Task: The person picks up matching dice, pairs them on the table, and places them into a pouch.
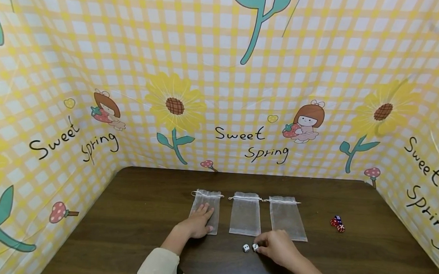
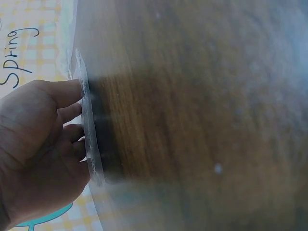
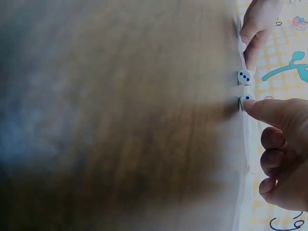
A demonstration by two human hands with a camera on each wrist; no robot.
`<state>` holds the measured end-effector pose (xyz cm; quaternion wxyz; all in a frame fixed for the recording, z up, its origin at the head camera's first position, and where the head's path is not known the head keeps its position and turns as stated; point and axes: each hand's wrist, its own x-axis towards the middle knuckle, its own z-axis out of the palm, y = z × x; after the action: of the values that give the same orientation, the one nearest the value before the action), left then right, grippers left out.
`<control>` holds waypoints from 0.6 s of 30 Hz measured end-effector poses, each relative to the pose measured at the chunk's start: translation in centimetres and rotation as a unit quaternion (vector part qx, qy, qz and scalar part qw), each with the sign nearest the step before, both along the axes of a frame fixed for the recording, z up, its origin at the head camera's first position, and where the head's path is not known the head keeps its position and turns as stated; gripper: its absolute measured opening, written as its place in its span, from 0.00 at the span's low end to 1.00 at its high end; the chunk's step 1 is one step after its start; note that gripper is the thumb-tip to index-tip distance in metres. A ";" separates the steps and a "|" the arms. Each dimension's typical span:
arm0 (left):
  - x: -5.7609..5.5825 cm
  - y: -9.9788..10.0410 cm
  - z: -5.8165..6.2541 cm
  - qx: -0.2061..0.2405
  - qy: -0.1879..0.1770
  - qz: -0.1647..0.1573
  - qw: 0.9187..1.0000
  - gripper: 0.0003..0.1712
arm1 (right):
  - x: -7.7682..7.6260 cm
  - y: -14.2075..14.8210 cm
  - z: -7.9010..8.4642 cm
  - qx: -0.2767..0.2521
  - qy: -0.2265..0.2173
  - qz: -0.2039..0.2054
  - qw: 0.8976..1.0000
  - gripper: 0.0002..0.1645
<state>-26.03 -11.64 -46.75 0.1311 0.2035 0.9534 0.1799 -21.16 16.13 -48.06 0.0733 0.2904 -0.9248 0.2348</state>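
My left hand [image 1: 196, 223] rests with fingers spread on the leftmost sheer white drawstring bag [image 1: 209, 198], covering part of its lower half. In the left wrist view the bag lies under those straight fingers [image 2: 70, 92]. My right hand [image 1: 280, 247] pinches a white die [image 1: 255, 247] between thumb and index finger, low over the table in front of the bags. The other fingers are curled in, as the right wrist view shows. Just left of it sits a second white die [image 3: 244, 77] with blue dots.
A middle sheer bag [image 1: 245, 216] and a right sheer bag [image 1: 287, 221] lie flat in the same row, drawstrings toward the back. Several red and blue dice [image 1: 337, 224] cluster at the right of the dark wooden table [image 1: 123, 231]. A yellow checked cloth [image 1: 223, 70] surrounds its back and sides.
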 end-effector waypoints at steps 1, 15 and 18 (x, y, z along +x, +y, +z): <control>0.0 0.0 0.0 0.000 0.000 0.000 1.000 0.34 | 0.0 0.0 0.0 0.007 0.006 0.001 1.000 0.07; -0.1 0.0 0.0 0.000 -0.002 -0.001 1.000 0.34 | 0.3 0.7 1.2 0.057 0.002 -0.023 0.998 0.19; -0.2 0.0 0.1 0.000 0.001 -0.002 1.000 0.34 | 0.4 0.9 1.9 0.054 0.003 -0.035 0.998 0.20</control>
<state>-26.20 -11.61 -46.69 0.1304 0.2051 0.9533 0.1794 -20.78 17.02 -46.20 0.0689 0.2617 -0.9456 0.1808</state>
